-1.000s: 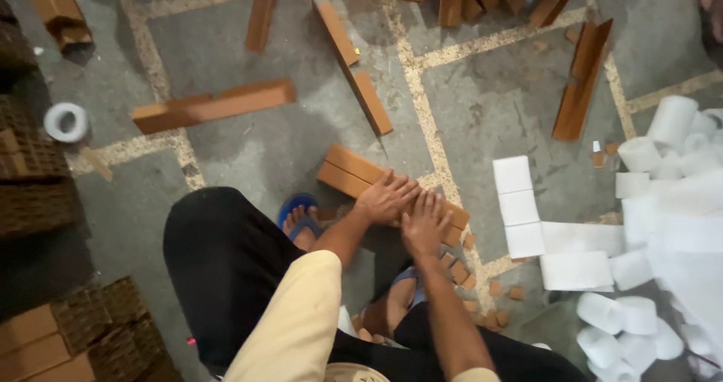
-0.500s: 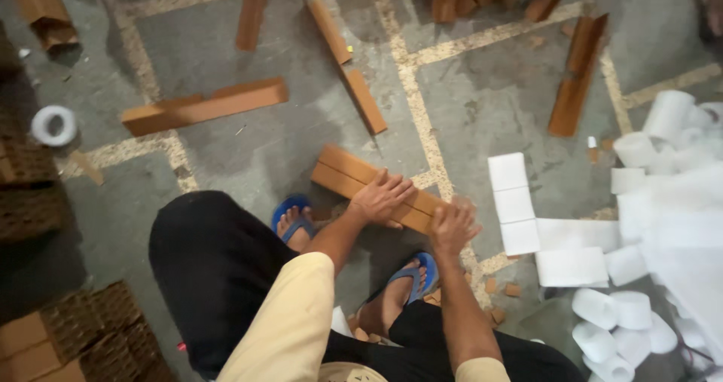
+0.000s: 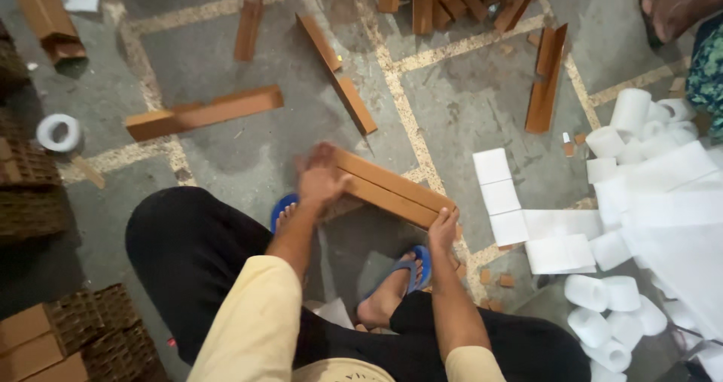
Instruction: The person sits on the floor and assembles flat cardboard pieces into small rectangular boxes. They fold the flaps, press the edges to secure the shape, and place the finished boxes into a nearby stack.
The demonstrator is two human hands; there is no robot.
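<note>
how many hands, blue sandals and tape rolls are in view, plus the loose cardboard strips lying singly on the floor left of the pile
hands: 2, the left hand and right hand, both on the cardboard strip bundle
blue sandals: 2
white tape roll: 1
loose cardboard strips: 3
total: 8

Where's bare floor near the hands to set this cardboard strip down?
Bare floor lies beyond the held strip, between the angled strip and the folded strip. A smaller patch sits left of the left hand, below the long strip. Right of the right hand, paper rolls crowd it.
</note>
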